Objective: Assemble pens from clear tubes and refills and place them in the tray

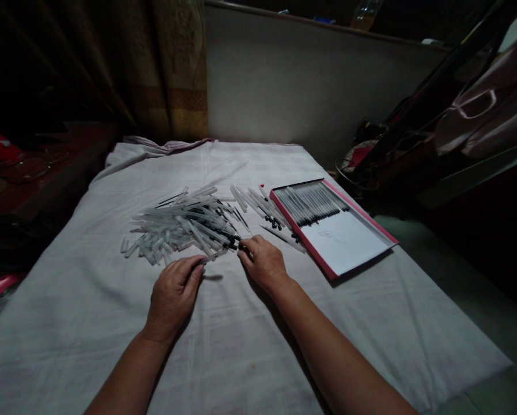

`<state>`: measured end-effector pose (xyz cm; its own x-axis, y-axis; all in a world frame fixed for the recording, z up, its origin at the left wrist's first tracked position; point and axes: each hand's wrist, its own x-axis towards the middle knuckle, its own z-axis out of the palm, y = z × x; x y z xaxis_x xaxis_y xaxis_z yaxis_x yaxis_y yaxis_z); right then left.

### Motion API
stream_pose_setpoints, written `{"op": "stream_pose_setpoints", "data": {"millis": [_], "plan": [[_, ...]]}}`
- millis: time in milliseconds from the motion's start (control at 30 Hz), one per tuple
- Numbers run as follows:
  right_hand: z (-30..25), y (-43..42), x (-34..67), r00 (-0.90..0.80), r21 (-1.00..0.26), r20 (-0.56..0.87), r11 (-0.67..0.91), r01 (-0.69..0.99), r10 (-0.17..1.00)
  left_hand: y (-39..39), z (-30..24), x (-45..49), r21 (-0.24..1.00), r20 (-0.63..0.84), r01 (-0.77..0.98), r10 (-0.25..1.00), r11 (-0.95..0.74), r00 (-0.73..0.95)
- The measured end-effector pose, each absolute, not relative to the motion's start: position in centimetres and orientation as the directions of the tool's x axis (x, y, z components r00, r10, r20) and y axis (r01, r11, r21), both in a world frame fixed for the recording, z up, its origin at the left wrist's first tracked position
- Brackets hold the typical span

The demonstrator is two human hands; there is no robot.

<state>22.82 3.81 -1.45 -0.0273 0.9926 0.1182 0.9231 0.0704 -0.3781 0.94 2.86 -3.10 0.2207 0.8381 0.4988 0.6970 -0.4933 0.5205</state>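
Between the thumb and fingers of my left hand (176, 297) is a translucent pen barrel (215, 255), pointing right and slightly up, just off the front of the pile. My right hand (264, 262) is closed at the pile's right edge, fingertips pinched by a small black part; what exactly they hold is hidden. The heap of loose pen parts (176, 222) mixes clear barrels, short clear caps and dark refills. Right of it lie several clear barrels (258, 202), small black plugs (275, 222) and a single pen (282, 237).
A shallow red-edged box (348, 248) holds a row of pens (314, 202) with black ends across its far half. A white cloth (249, 346) covers the table. Behind stand a pale wall (284, 86) and a brown curtain (180, 69); a pink bag-like item (478, 109) is at right.
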Motion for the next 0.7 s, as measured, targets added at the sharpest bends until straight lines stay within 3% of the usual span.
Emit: {"op": "stream_pose_setpoints", "data": {"millis": [100, 167, 267, 333, 467, 700], "plan": [[-1.7, 3.8, 22.8, -0.016, -0.433, 0.141, 0.076, 0.898, 0.990, 2.8, -3.2, 0.9, 0.523, 0.487, 0.699, 0.844, -0.488, 0.225], [-2.1, 3.5, 23.0, -0.002, -0.586, 0.174, 0.105, 0.804, 0.985, 2.8, -3.2, 0.9, 0.519, 0.489, 0.700, 0.842, -0.490, 0.227], [-2.9, 2.5, 22.9, 0.082, -0.892, 0.151, 0.101, 0.440, 0.985, 2.7, -3.2, 0.9, 0.503, 0.486, 0.704, 0.838, -0.502, 0.250], [-3.2, 1.8, 22.6, 0.121, -0.982, 0.081, 0.059, 0.178, 0.989, 2.6, -3.2, 1.0, 0.486, 0.478, 0.705, 0.832, -0.517, 0.281], [-3.0, 1.1, 22.0, 0.135, -0.999, 0.039, 0.037, 0.018, 0.990, 2.5, -3.0, 1.2, 0.436, 0.498, 0.698, 0.798, -0.569, 0.340], [-2.7, 1.0, 21.8, 0.119, -0.991, 0.100, 0.089, 0.097, 0.988, 2.3, -3.2, 1.3, 0.398, 0.474, 0.720, 0.800, -0.568, 0.369]]}}
